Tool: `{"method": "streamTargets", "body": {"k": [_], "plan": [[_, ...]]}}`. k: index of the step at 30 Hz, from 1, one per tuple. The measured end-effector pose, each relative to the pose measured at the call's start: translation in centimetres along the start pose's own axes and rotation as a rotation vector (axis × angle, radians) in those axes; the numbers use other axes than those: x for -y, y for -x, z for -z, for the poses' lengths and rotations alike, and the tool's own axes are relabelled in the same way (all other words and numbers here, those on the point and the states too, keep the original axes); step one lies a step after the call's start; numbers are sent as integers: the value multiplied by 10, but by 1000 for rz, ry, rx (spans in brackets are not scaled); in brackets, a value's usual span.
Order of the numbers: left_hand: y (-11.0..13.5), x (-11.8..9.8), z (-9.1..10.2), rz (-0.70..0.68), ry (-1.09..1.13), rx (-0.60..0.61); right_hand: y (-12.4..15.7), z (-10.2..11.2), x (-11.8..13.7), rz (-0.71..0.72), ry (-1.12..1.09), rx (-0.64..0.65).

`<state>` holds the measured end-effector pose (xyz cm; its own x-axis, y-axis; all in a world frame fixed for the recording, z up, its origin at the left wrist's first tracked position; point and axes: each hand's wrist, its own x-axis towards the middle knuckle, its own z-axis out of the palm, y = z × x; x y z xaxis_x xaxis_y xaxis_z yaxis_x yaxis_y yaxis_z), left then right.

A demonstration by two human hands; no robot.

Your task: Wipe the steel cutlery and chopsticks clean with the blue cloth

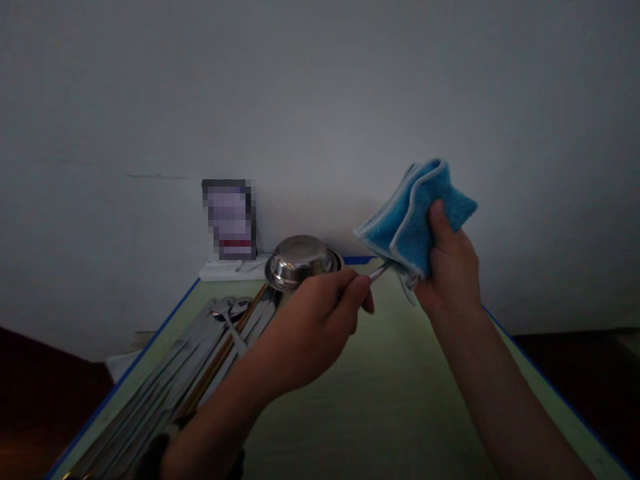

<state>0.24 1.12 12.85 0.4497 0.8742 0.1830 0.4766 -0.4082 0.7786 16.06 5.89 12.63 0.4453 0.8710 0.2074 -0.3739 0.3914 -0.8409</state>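
Observation:
My left hand [335, 310] is closed around the thin handle of a piece of metal cutlery [379, 272], just past the bowl. The cutlery's far end goes into a folded blue cloth [420, 220] with pale edging, so its kind is hidden. My right hand [453, 263] grips the cloth, thumb pressed on its face. Both hands are raised above the table. Behind my left hand, an upside-down shiny metal bowl [303, 257] rests near the table's back edge.
Several pieces of metal cutlery [165, 373] and brown chopsticks [227, 347] lie along the left of the pale green table [395, 400], with spoons [235, 307] near the far end. A blurred-out phone-like screen [231, 220] stands in a white holder [233, 269] against the grey wall [320, 120].

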Motion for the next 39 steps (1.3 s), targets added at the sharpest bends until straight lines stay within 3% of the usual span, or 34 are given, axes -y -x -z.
{"method": "streamTargets", "body": {"k": [10,16,20,22,26,29,34,39], "plan": [[-7,12,-12,-27,-49,-49,20,-14,-25,-144,-134,138],[-6,14,15,33,-114,54,2,-2,-15,-118,-22,262],[-6,18,34,36,-146,48,-5,8,-12,-75,104,375],[-7,21,39,41,-125,-39,-5,14,-10,-113,194,483],[-11,22,39,137,-26,-333,-3,19,-5,-232,387,653],[-14,20,30,120,52,-430,-4,18,-4,-213,363,622],[-16,21,12,-32,117,-581,-7,18,1,-207,275,519],[-17,30,8,-150,205,-744,-7,24,10,-321,357,632]]}}
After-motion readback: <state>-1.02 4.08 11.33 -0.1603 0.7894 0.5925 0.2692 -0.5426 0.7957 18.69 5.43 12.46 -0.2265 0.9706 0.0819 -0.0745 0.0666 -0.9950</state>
